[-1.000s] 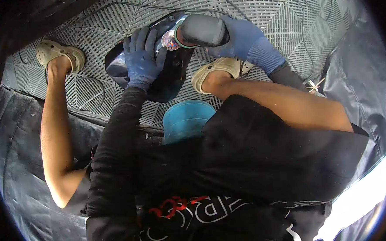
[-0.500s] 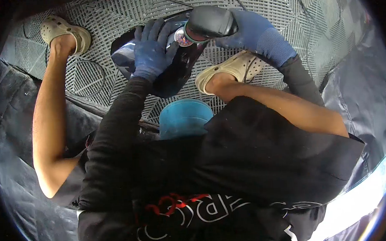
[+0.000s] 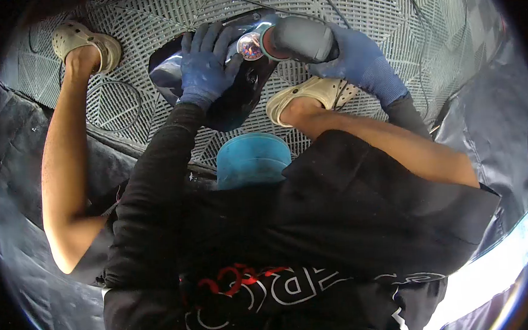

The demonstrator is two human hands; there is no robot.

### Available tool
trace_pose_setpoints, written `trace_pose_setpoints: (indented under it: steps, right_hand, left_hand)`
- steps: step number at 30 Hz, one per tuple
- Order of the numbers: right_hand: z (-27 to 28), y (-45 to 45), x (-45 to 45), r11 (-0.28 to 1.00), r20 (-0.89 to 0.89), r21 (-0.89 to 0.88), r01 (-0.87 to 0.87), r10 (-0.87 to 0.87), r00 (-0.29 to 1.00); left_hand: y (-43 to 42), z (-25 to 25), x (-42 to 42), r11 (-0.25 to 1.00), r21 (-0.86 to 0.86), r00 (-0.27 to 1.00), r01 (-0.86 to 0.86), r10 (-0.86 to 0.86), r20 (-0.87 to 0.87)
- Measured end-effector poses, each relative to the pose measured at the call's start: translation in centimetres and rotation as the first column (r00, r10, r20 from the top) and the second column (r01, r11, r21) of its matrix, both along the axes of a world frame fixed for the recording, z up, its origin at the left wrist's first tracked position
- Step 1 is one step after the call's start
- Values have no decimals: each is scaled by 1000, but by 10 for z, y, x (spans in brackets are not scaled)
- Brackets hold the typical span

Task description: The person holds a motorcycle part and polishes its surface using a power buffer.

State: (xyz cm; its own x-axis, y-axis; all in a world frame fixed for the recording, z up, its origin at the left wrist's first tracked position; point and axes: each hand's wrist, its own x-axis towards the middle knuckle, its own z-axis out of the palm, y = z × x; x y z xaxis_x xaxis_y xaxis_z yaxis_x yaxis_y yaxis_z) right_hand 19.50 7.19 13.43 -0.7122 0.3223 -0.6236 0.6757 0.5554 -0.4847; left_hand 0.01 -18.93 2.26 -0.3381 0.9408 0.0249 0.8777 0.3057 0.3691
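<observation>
A glossy dark panel lies on the floor with a round colourful sticker on its surface. My left hand, in a blue glove, rests on the panel with its fingers spread, left of the sticker. In my right hand, also gloved in blue, is a black power tool with a round pad. The pad end is at the panel's right side, close beside the sticker. My right fingers are partly hidden behind the tool.
A blue bucket stands between my legs, just below the panel. My feet, in beige clogs, are on either side on the grey grid floor. Dark cables run across the floor, and a black sheet is at the right.
The tool in my right hand has shifted slightly right of the sticker, showing more of it. My left hand keeps its place on the panel. The whole view has moved a little.
</observation>
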Motion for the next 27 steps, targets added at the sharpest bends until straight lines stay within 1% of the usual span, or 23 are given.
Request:
trace_pose_setpoints:
  steps: [1, 2, 4, 5, 7, 8, 10, 11, 13, 14, 16, 17, 19, 20, 22, 23, 25, 27]
  right_hand:
    - [0, -3, 5, 998, -8, 28, -61, 61, 998]
    - [-2, -6, 8, 998, -2, 27, -55, 55, 998]
    - [-5, -15, 11, 982, -84, -41, 185, -188, 979]
    - [-6, -18, 13, 981, -86, -39, 189, -192, 978]
    - [-6, -24, 16, 984, -28, -77, 163, -165, 986]
    - [-6, -24, 16, 982, -31, -75, 174, -177, 984]
    - [-9, -22, 20, 1000, 46, 17, 14, -14, 999]
    - [-11, -24, 22, 1000, 48, 18, 14, -15, 999]
    - [-18, -31, 29, 951, -12, -11, 309, -309, 951]
    - [-21, -31, 33, 949, -15, -7, 315, -315, 949]
    - [-23, -32, 40, 977, -37, -103, 188, -193, 981]
    - [-25, -31, 42, 974, -37, -104, 201, -205, 978]
    - [-22, -26, 41, 995, -29, -37, 96, -97, 995]
    - [-20, -28, 41, 995, -28, -33, 96, -97, 995]
    - [-15, -35, 38, 940, -32, -2, 342, -342, 939]
    - [-19, -33, 43, 938, -35, 2, 347, -346, 937]
    - [-21, -33, 48, 969, -66, -126, 211, -221, 973]
    - [-17, -35, 50, 968, -51, -119, 223, -230, 972]
  left_hand:
    - [0, 2, 2, 1000, 12, 1000, 7, -7, 2]
    - [0, 2, 3, 1000, 11, 1000, 12, -12, 7]
    - [1, 3, 4, 999, -40, 999, 2, -3, -32]
    - [2, 4, 4, 999, -38, 999, 6, -8, -34]
    - [3, 6, 2, 1000, -14, 1000, 4, -4, -9]
    - [3, 5, 1, 1000, -13, 1000, 16, -16, -12]
    - [1, 5, 3, 1000, 2, 999, 17, -17, -41]
    - [1, 5, 4, 1000, 3, 999, 18, -18, -39]
    - [1, 4, 3, 1000, -14, 999, 21, -21, -33]
    - [3, 4, 3, 1000, -9, 999, 27, -27, -36]
    - [3, 1, 2, 1000, -12, 1000, 13, -14, -5]
    - [3, -1, 1, 1000, -14, 1000, 26, -26, -4]
    - [1, -1, 4, 1000, 11, 999, 19, -19, -42]
    - [2, -2, 4, 1000, 16, 999, 19, -18, -41]
    - [1, -2, 2, 999, 20, 999, 31, -30, -39]
    - [2, -2, 3, 999, 24, 999, 35, -34, -40]
    - [3, -2, 1, 999, 36, 999, 33, -32, -15]
    - [1, -2, 2, 999, 12, 999, 42, -42, -26]
